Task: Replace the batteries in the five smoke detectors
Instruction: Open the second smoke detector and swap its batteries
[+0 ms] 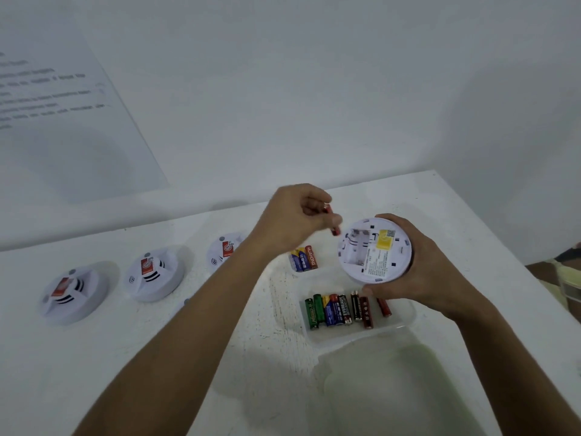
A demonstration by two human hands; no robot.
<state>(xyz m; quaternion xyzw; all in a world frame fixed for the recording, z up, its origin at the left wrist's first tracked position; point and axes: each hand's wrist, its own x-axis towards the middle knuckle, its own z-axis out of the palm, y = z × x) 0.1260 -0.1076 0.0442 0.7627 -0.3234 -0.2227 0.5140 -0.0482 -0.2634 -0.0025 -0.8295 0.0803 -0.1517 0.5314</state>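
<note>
My right hand [421,272] holds a white smoke detector [374,250] above the table, its back turned up and the battery bay showing empty. Just left of the bay, my left hand [295,218] pinches a red battery [334,221]. Three more detectors lie face up in a row at the left: one [74,294], a second [155,273] and a third [221,251] partly behind my left arm. A clear tray [405,319] below the held detector contains several batteries [339,309]. Three loose batteries [303,259] lie on the table under my left hand.
The white table [188,357] meets a white wall at the back, with its right edge running diagonally at the far right. A translucent lid or container [377,382] rests in front of the tray. A printed sheet [56,99] hangs on the wall at the upper left.
</note>
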